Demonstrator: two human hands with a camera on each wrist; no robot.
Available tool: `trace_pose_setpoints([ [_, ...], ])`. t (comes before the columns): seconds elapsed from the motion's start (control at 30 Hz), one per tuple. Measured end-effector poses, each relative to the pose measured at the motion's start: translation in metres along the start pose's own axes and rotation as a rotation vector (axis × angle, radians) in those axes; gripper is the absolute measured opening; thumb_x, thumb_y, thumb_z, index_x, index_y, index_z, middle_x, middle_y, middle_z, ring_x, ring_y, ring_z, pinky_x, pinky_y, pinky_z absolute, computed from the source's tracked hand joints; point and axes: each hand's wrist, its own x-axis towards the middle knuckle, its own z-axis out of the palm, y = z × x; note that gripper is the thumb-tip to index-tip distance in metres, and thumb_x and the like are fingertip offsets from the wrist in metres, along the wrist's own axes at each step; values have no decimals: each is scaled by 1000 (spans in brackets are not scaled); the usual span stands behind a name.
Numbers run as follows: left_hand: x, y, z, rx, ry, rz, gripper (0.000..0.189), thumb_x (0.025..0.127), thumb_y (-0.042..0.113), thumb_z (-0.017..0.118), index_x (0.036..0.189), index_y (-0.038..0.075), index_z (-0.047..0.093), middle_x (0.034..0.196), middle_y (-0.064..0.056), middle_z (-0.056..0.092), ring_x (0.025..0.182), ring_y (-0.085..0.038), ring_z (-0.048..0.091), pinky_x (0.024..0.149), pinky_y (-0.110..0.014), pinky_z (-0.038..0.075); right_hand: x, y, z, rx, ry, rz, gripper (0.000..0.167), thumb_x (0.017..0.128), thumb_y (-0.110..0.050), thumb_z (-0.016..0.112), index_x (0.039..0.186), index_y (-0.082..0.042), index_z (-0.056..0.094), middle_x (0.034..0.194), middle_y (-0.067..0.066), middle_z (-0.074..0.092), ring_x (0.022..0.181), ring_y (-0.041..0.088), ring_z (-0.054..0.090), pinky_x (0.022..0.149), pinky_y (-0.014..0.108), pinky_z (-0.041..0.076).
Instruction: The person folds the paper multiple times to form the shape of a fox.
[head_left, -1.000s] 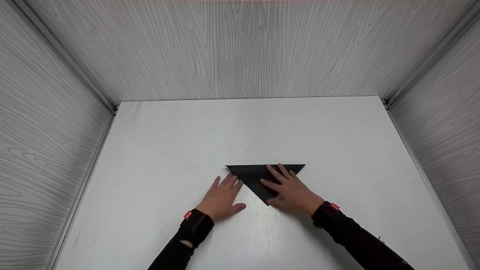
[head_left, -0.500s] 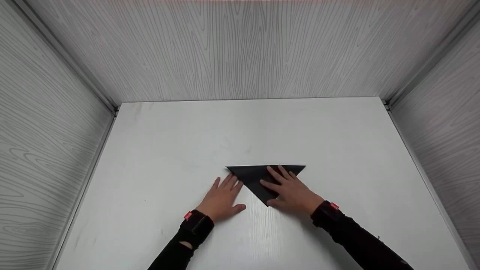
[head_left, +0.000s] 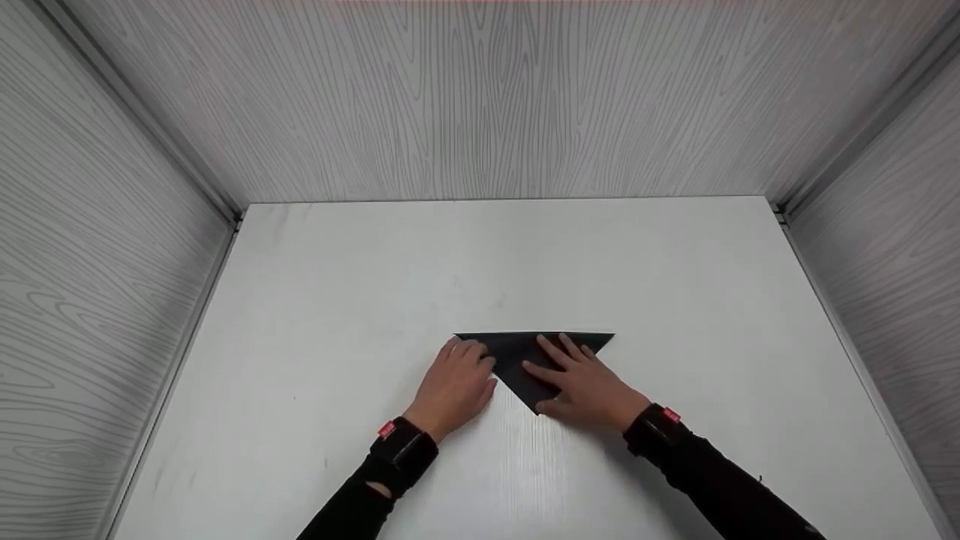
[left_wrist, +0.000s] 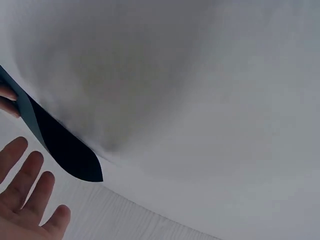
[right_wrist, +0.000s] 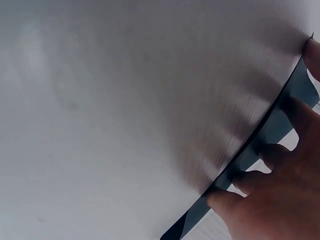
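Black wristbands (head_left: 403,448) closest in, and there's the change: the left hand (head_left: 452,381), flat and straight-fingered a moment ago, now has its fingers bent at the left edge of the dark paper (head_left: 520,388). Pinching it? Can't tell from here. The right hand (head_left: 589,386) hasn't budged, fingers spread apart and resting on the paper's face. And that paper, a triangle on the white surface (head_left: 360,285), long side away from the person, bows open at one end in the left wrist view! Looks like the right hand anchors while the left starts working the left corner. Farther off, just the grained back wall (head_left: 495,97).
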Motion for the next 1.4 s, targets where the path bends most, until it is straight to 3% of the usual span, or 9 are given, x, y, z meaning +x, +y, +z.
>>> trace_pose_setpoints([
  [0.17, 16, 13, 10, -2, -126, 68, 60, 105, 44, 58, 153, 9, 51, 160, -8, 44, 151, -27, 35, 121, -50, 29, -1, 0, 2, -7, -12, 11, 70, 100, -54, 63, 159, -24, 44, 171, 14, 17, 155, 47, 13, 117, 68, 25],
  [0.37, 26, 23, 22, -29, -233, 45, 68, 107, 50, 50, 162, 12, 36, 169, -5, 28, 157, -26, 21, 123, -53, 23, -3, -1, 2, 3, -20, 14, 70, 100, -54, 63, 159, -22, 44, 171, 14, 17, 155, 48, 12, 117, 68, 24],
  [0.63, 30, 24, 28, -30, -205, 35, 67, 106, 48, 49, 160, 11, 40, 168, -5, 31, 155, -25, 26, 122, -55, 25, -3, 1, 2, 9, -7, -9, 70, 100, -54, 63, 159, -22, 43, 171, 15, 19, 154, 49, 14, 117, 68, 24],
  [0.8, 29, 21, 30, -78, -260, 18, 71, 106, 55, 44, 163, 14, 34, 171, -3, 23, 158, -24, 18, 124, -55, 18, -3, 1, 1, 13, -9, -13, 70, 99, -53, 64, 159, -22, 44, 170, 17, 21, 154, 49, 14, 117, 69, 24],
  [0.97, 28, 17, 32, -115, -271, 20, 77, 105, 63, 40, 164, 15, 29, 172, -2, 19, 158, -22, 16, 125, -54, 16, -3, 0, -1, 16, -9, -9, 70, 99, -52, 64, 159, -22, 44, 170, 16, 22, 154, 49, 14, 117, 69, 24],
  [1.4, 26, 3, 33, -253, -268, -1, 85, 98, 73, 47, 164, 22, 32, 171, 3, 22, 157, -19, 19, 125, -53, 16, -1, 0, -2, 17, 2, -17, 69, 99, -52, 65, 158, -22, 46, 169, 17, 23, 154, 50, 14, 116, 70, 24],
])
